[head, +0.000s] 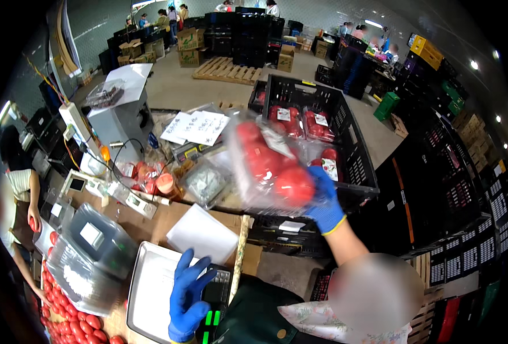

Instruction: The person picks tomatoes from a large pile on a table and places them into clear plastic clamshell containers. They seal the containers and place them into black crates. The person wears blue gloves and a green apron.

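Observation:
My right hand [326, 202], in a blue glove with a yellow cuff, grips a clear plastic pack of red tomatoes [262, 161] by its near right end. The pack is tilted and motion-blurred, held beside a black plastic crate [359, 148]. Inside the crate lie several labelled packs of tomatoes [285, 118]. My left hand [187, 296], gloved in blue too, holds nothing, its fingers spread. It hovers by the right edge of a metal weighing tray [155, 279]. Partly behind it is a dark scale panel with green lit digits [211, 318].
Stacked clear plastic containers [95, 258] stand left of the tray, near loose red tomatoes [75, 322]. Handwritten papers [196, 127] and a grey machine [118, 116] are farther back. Another person's arm [34, 193] reaches in at left. Black crates [409, 193] are stacked at right.

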Motion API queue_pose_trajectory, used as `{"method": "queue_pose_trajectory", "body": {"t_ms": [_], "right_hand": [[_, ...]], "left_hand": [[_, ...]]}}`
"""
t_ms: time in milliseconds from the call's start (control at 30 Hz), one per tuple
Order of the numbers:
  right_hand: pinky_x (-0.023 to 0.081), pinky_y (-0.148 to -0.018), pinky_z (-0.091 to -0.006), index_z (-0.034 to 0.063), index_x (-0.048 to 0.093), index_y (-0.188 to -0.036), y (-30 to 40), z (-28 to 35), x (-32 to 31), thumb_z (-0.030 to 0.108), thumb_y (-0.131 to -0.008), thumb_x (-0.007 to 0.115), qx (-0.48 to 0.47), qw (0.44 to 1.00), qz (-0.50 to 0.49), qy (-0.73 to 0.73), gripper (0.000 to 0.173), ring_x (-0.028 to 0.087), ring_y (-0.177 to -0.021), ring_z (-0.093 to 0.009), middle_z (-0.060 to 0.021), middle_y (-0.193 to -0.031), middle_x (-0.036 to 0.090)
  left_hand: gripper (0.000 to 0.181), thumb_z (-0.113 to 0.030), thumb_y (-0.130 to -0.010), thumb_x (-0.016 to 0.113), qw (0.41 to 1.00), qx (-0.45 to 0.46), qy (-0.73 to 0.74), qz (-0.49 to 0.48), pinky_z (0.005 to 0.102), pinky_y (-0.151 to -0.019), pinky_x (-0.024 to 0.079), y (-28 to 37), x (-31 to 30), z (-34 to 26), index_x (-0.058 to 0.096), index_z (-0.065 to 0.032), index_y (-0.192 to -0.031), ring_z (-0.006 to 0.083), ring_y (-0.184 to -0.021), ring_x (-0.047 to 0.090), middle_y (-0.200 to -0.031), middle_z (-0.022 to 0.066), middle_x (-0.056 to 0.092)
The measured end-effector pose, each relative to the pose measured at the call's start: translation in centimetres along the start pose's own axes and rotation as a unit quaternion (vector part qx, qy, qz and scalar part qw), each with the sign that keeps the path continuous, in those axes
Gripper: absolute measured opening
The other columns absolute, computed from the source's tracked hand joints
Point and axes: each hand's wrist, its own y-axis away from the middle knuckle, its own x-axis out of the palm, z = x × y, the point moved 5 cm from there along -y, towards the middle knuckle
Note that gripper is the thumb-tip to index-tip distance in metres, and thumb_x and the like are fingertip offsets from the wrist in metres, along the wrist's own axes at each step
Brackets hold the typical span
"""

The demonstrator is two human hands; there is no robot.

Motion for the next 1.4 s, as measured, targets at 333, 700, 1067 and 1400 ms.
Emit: {"method": "queue_pose_trajectory", "body": {"t_ms": [333, 700, 1067, 1400], "right_hand": [[0.051, -0.082, -0.0405, 0.0169, 0.061, -0.110, -20.8, 15.7, -10.7, 0.039, -0.079, 0.061, -0.127, 0.964, -0.066, 0.226, 0.037, 0.062, -0.094, -0.023, -0.0060, -0.100, 0.066], [0.045, -0.089, -0.0374, 0.0058, 0.055, -0.114, -20.3, -16.8, 25.3, 0.012, -0.083, 0.053, -0.361, 0.562, 0.383, 0.639, 0.032, 0.054, -0.107, -0.030, -0.0147, -0.115, 0.056], [0.030, -0.100, -0.0502, 0.0186, 0.060, -0.108, 1.6, -58.2, 29.6, 0.035, -0.088, 0.048, -0.352, 0.340, 0.603, 0.630, 0.028, 0.062, -0.084, -0.022, -0.0032, -0.085, 0.063], [0.048, -0.057, -0.0394, 0.0108, 0.057, -0.083, 1.4, -59.3, 34.0, 0.035, -0.087, 0.051, -0.374, 0.431, 0.611, 0.549, 0.025, 0.062, -0.069, -0.031, -0.0100, -0.073, 0.062]], "left_hand": [[0.049, -0.021, -0.091, 0.054, 0.947, -0.093, -0.081, -0.296, 0.0470, -0.095, 0.042, 12.3, -9.4, 4.0, 0.038, 0.0014, -0.131, 0.0336, -0.120, 0.044, -0.137, 0.0175, 0.037], [0.039, -0.018, -0.093, 0.051, 0.897, -0.058, -0.083, -0.431, 0.0363, -0.091, 0.045, 16.2, -8.8, 4.4, 0.046, 0.0019, -0.127, 0.0255, -0.110, 0.053, -0.126, 0.0145, 0.050], [0.032, -0.012, -0.092, 0.050, 0.811, -0.072, -0.168, -0.556, 0.0324, -0.091, 0.045, 23.8, -8.8, 0.3, 0.051, 0.0040, -0.120, 0.0222, -0.101, 0.056, -0.111, 0.0144, 0.057], [0.032, -0.012, -0.089, 0.053, 0.728, -0.086, -0.222, -0.642, 0.0307, -0.090, 0.046, 32.0, -12.4, -2.2, 0.054, 0.0011, -0.118, 0.0254, -0.101, 0.056, -0.121, 0.0181, 0.052]]}}
